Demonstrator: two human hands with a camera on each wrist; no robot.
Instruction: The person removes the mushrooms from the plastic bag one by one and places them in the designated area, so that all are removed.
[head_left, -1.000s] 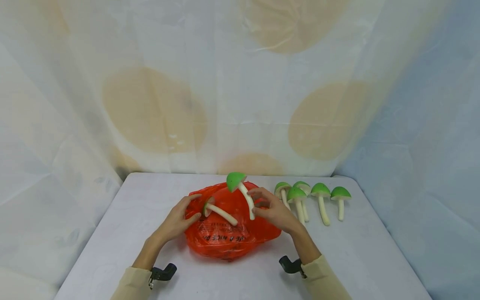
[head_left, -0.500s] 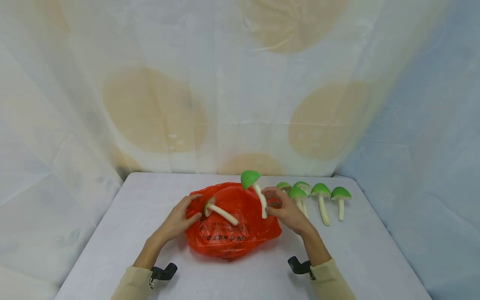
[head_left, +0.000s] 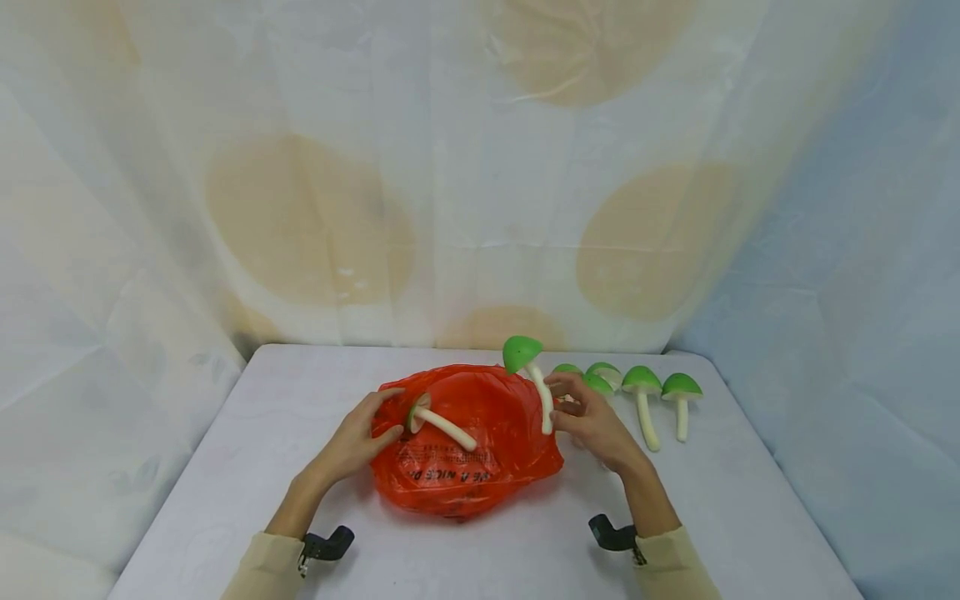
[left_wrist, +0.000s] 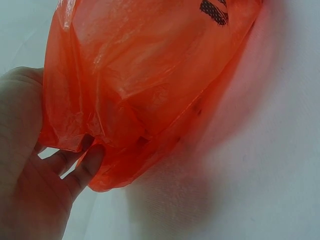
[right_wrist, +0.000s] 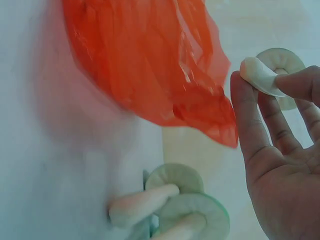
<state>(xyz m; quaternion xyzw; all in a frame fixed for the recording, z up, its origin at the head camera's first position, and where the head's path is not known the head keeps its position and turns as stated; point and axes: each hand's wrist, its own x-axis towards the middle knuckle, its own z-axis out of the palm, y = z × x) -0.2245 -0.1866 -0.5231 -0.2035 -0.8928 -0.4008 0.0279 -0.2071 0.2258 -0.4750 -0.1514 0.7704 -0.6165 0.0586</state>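
My left hand (head_left: 362,435) holds the left edge of a red plastic bag (head_left: 517,442); in the left wrist view its fingers (left_wrist: 87,167) bend around the crumpled film. A toy mushroom (head_left: 450,430) with a white stem lies across the bag, its cap near my left thumb. My right hand (head_left: 596,423) pinches another toy mushroom (head_left: 542,392) by its curved white stem, green cap up, over the bag's right side. In the right wrist view that stem (right_wrist: 260,76) sits between thumb and fingers.
Several more green-capped mushrooms (head_left: 642,400) stand beyond and right of my right hand, partly hidden by it. A white table (head_left: 465,567) lies beneath, with a spotted curtain (head_left: 465,208) behind. Black wrist mounts (head_left: 328,545) sit on both wrists.
My right hand has moved to the right and slightly up with its mushroom, now covering part of the mushrooms behind. The left hand, bag and lying mushroom look almost unmoved.
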